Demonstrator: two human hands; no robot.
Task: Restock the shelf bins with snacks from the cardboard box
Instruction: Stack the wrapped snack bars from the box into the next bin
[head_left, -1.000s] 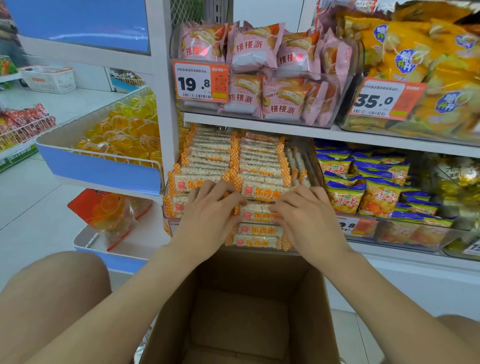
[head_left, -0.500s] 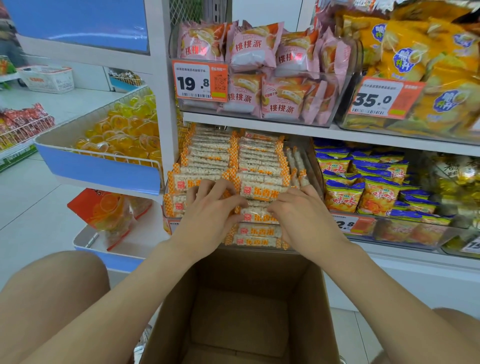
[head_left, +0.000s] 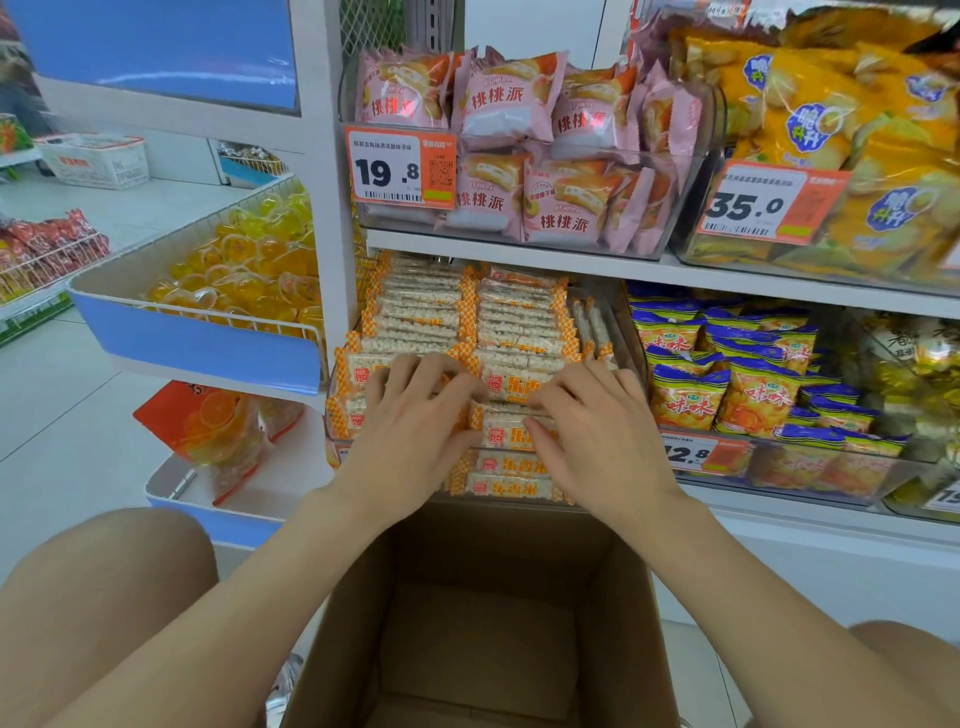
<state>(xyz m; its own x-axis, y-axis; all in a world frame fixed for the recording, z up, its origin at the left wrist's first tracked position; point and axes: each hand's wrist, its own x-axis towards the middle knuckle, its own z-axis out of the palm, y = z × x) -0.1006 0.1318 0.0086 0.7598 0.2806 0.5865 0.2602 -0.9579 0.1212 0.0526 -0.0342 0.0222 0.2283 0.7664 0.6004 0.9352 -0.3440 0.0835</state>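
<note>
Far left, at 9 o'clock from the hands: a wire basket (head_left: 197, 345) of yellow jelly cups, untouched.

Next, left hand (head_left: 410, 436), palm down on the front left stack of orange-and-white snack bars (head_left: 415, 317). Fingers (head_left: 415, 374) slightly spread and only gently bent, tips toward 1 o'clock, thumb reaching toward 3 o'clock against the front pack (head_left: 511, 439). No closed grip to be seen; pressing, by the look of it.

Snack bars filling the clear bin (head_left: 626, 338) in two rows, every long axis running 9 to 3 o'clock, stacked up past the bin's front edge. Front pack wedged between both hands, just beyond the thumbs at 12 o'clock, equally near to each.

Then right hand (head_left: 597, 441), palm down too. Fingers (head_left: 558, 387) close together and nearly straight, aimed at 10 o'clock across the pack's top, thumb along its near face.

Likely step: squaring and seating the last packs, so a push toward 12 o'clock along the short axis, both hands together.

Below, at 6 o'clock: cardboard box (head_left: 332, 649), open, bare floor as far as visible, so probably little left to load here.

Right of the bin, at 3 o'clock: blue-and-yellow chip bags (head_left: 748, 395), apart from the fingers.
</note>
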